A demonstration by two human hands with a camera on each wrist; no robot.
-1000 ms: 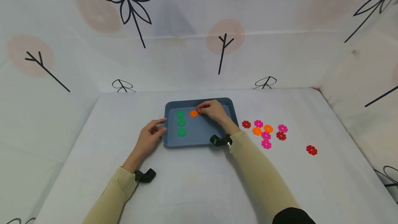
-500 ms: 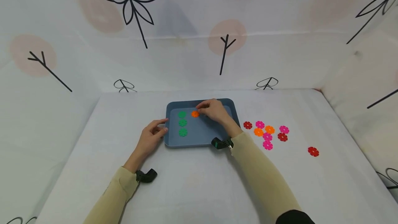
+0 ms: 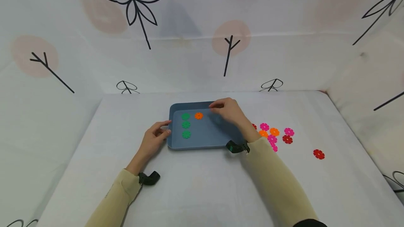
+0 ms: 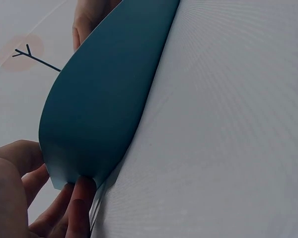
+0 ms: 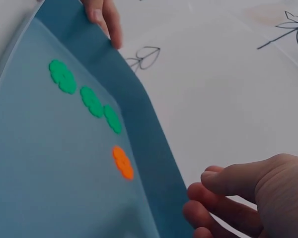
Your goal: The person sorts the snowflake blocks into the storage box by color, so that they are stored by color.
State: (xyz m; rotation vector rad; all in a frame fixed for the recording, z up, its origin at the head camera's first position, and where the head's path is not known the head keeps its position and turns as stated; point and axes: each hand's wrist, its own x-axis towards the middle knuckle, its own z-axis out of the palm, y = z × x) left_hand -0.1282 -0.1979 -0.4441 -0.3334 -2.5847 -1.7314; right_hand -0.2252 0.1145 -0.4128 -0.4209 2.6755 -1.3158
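Observation:
A blue-grey tray (image 3: 208, 143) lies on the table. Inside it, three green flower-shaped discs (image 3: 186, 124) stand in a column on the left, with one orange flower-shaped disc (image 3: 199, 115) right of the top one. At the tray's left end, my left hand (image 3: 152, 141) rests its fingertips against the outer wall; the left wrist view shows these fingers (image 4: 82, 198) touching it from outside. My right hand (image 3: 228, 110) hovers over the tray's right part, apart from the orange disc. Nothing shows between its loosely bent fingers (image 5: 221, 198) in the right wrist view.
Right of the tray lie several loose flower discs: pink ones (image 3: 264, 126), orange ones (image 3: 274, 132) and red ones (image 3: 287, 139). One more red disc (image 3: 318, 154) sits farther right. My right forearm partly covers the group. White patterned cloth (image 3: 189, 66) rises behind the table.
My right hand has let go of the orange disc and moved right, off it. The disc stays in the tray. My left hand keeps its place at the tray's end.

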